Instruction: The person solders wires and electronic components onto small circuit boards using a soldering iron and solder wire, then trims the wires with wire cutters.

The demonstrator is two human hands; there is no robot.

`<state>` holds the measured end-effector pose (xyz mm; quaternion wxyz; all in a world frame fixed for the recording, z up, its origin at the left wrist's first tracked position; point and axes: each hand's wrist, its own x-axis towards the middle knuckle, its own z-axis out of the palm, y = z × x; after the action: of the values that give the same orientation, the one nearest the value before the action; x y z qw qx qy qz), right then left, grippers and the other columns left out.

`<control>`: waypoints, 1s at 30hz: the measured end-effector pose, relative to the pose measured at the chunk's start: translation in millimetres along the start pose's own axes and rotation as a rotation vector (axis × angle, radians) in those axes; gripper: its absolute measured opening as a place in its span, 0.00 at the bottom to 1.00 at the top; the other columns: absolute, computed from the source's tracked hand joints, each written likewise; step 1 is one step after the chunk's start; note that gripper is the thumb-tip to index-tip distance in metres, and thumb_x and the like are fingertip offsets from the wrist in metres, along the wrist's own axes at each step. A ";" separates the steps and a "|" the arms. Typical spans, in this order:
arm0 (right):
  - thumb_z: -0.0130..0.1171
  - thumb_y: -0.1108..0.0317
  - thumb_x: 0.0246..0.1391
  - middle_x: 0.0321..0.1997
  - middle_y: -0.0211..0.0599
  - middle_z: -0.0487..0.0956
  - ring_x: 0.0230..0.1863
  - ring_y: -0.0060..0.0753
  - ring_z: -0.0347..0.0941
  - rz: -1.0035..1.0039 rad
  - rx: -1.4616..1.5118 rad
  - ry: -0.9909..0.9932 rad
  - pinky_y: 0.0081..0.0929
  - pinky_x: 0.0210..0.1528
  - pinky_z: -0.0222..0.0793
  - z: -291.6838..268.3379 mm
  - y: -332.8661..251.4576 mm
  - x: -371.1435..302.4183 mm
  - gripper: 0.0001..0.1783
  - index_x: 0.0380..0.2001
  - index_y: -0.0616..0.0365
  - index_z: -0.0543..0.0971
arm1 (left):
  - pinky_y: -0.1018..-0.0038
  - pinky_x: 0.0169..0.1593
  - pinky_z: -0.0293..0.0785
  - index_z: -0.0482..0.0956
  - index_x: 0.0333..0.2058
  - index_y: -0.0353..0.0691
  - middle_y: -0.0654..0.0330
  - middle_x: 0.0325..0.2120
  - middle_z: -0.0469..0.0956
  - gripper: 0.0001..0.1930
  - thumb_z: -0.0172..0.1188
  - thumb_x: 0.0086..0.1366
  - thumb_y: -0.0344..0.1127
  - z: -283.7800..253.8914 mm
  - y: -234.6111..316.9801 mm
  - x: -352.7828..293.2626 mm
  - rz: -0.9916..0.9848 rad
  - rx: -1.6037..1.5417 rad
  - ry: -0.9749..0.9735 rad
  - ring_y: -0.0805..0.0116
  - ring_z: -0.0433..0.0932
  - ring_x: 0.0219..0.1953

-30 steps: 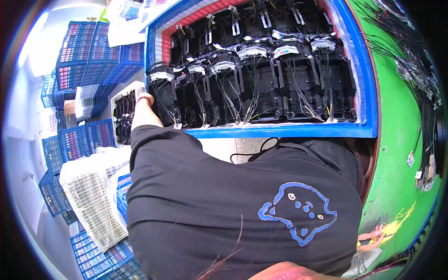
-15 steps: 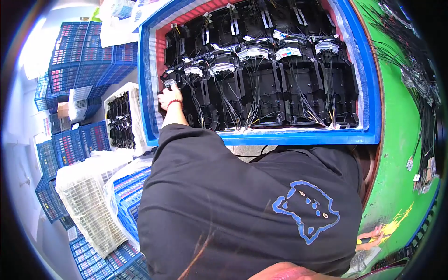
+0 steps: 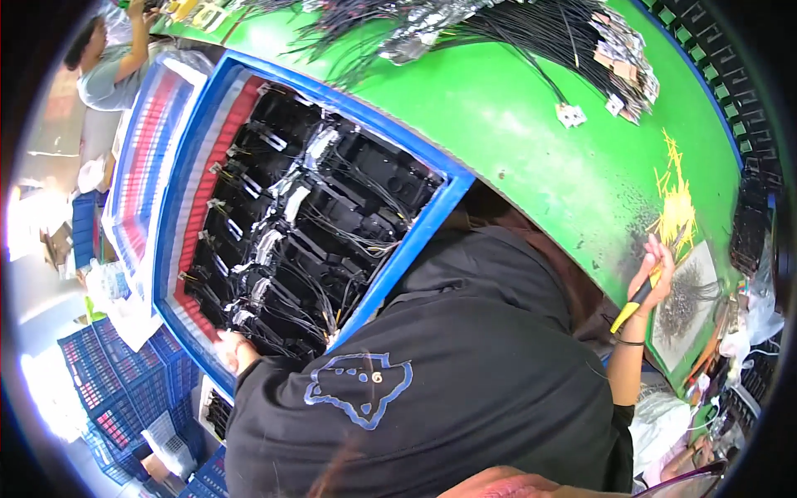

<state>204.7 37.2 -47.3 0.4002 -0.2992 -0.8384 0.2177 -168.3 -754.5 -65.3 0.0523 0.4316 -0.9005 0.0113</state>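
My left hand [image 3: 237,349] reaches into the near left corner of a blue crate [image 3: 415,257], beside black moulded parts [image 3: 340,212] with thin black cables. Its fingers are small and partly hidden, so whether they grip a part does not show. Above the green table to the right, my right hand [image 3: 656,275] is closed around a tool with a yellow-and-black handle [image 3: 628,305]. The tool's working end is mostly hidden by the fingers. Close beyond that hand lies a pile of short yellow strips [image 3: 677,199]. White and silvery connectors [image 3: 267,247] run across the parts in the crate.
Bundles of black cables [image 3: 531,41] lie along the table's [image 3: 531,174] far side. A grey board with dark scraps [image 3: 689,303] is beside my right hand. Stacked blue crates [image 3: 124,382] stand at left. Another person [image 3: 116,79] is at the far left.
My view has swung to the right, so the crate appears turned and more of the table shows. My right hand with the yellow-handled tool is fuller in view. My left hand remains at the crate's left corner.
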 end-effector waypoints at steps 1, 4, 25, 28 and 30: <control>0.51 0.65 0.63 0.47 0.53 0.79 0.43 0.40 0.78 -0.007 0.012 0.021 0.34 0.49 0.74 -4.7 -5.0 -1.8 0.17 0.50 0.66 0.70 | 0.58 0.56 0.69 0.78 0.49 0.37 0.43 0.45 0.78 0.32 0.39 0.64 0.59 -5.7 29.7 -39.7 -0.081 0.051 0.046 0.46 0.75 0.51; 0.51 0.65 0.63 0.47 0.56 0.79 0.43 0.43 0.78 -0.013 0.048 0.037 0.34 0.48 0.74 -7.3 -0.3 -3.9 0.19 0.50 0.69 0.68 | 0.62 0.51 0.71 0.80 0.43 0.34 0.45 0.41 0.80 0.22 0.48 0.63 0.47 23.9 128.4 -6.5 0.539 -0.432 0.260 0.50 0.79 0.44; 0.53 0.64 0.62 0.42 0.54 0.81 0.37 0.38 0.79 0.149 0.141 0.130 0.29 0.40 0.75 -6.7 -15.9 7.9 0.16 0.47 0.64 0.68 | 0.66 0.40 0.71 0.80 0.31 0.43 0.62 0.27 0.79 0.08 0.66 0.50 0.31 -142.3 509.3 -582.1 2.755 -0.814 -0.431 0.60 0.77 0.32; 0.53 0.66 0.62 0.41 0.54 0.81 0.36 0.37 0.79 0.269 0.295 0.168 0.30 0.41 0.75 -5.1 -28.4 20.2 0.17 0.49 0.63 0.66 | 0.71 0.33 0.74 0.80 0.33 0.42 0.61 0.24 0.80 0.10 0.69 0.50 0.31 -164.7 472.8 -591.2 2.523 -0.959 -0.733 0.65 0.80 0.27; 0.55 0.68 0.61 0.41 0.54 0.80 0.38 0.37 0.78 0.328 0.440 0.147 0.33 0.46 0.74 2.1 -52.7 44.2 0.18 0.51 0.62 0.65 | 0.75 0.30 0.75 0.77 0.39 0.41 0.62 0.23 0.81 0.17 0.69 0.50 0.29 -166.5 453.0 -603.5 2.534 -0.879 -0.842 0.67 0.80 0.25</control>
<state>163.6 28.5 7.2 0.4747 -0.3516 -0.6802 0.4340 -131.5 8.9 48.7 -0.1346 -0.7424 -0.5508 -0.3568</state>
